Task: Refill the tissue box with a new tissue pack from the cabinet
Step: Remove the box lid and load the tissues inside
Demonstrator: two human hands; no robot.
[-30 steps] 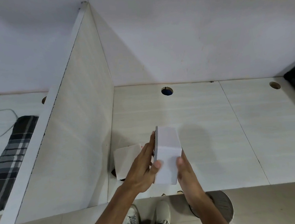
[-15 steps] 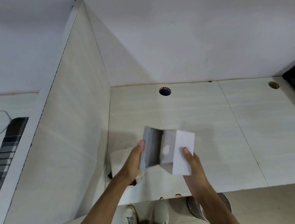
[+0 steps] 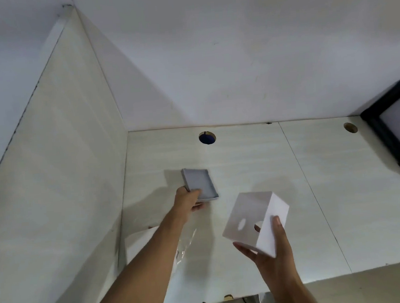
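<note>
The tissue box is in two parts, well apart; the left hand [image 3: 188, 201] pinches the shallow grey tray [image 3: 199, 184] by its near edge, low over the bench [image 3: 254, 161], whether touching it or just above I cannot tell; the right hand [image 3: 272, 246] cradles the white cover [image 3: 256, 221] from below and at its side, thumb on one wall, fingers under the near corner, its face with the oval opening turned toward the camera; both grips are closed on their pieces.

The cover looks like thin, stiff board or plastic, light and hollow; it should hold its shape under a gentle squeeze across two opposite walls, though a hard pinch near the open edge could bow it; the smooth walls may slip, so a spread of fingers serves better than fingertips. The tray is flat and light; its low rim is the natural place to take it.

A crinkled clear wrapper [image 3: 186, 245] lies on the bench beside the left forearm, next to the upright partition [image 3: 60, 186]; soft, slick, nearly weightless; whether it holds tissues is hidden. No cabinet is in sight; judging from the parted box, the refill itself is not yet done.
</note>
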